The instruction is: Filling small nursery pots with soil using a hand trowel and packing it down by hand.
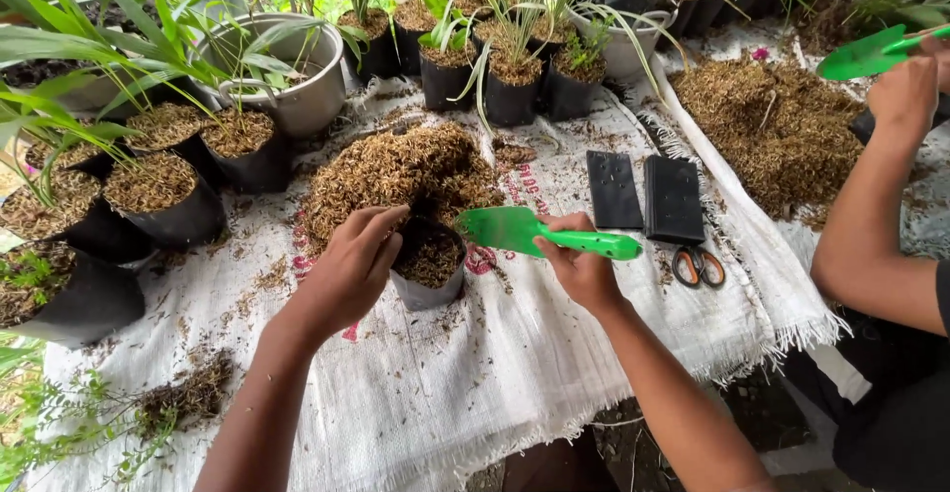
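— What lay at the far left of the white woven sheet (416, 393)?

— Filled black grow bags (163, 200) of brown husk stood in a cluster there, long green leaves arching over them, with a dented metal pot (297, 81) just behind.

— And the person's left hand (351, 264)?

— It was curled over the near-left rim of a small black grow bag (427, 274), fingers pinching the edge, the bag upright and partly filled at the sheet's centre. A heap of brown husk (396, 170) rose just beyond it.

— The right hand (579, 269)?

— It was closed around the handle of a green plastic trowel (520, 230), whose blade pointed left and hovered at the bag's right rim.

— What sat farther right?

— Two flat stacks of empty black bags (643, 195) lay side by side, orange-handled scissors (698, 266) just near of them. A second husk pile (777, 131) spread beyond.

— Anyone else?

— At the far right a co-worker's hand (905, 91) gripped another green trowel (866, 54), raised above that pile. Potted grassy plants (510, 66) lined the far edge.
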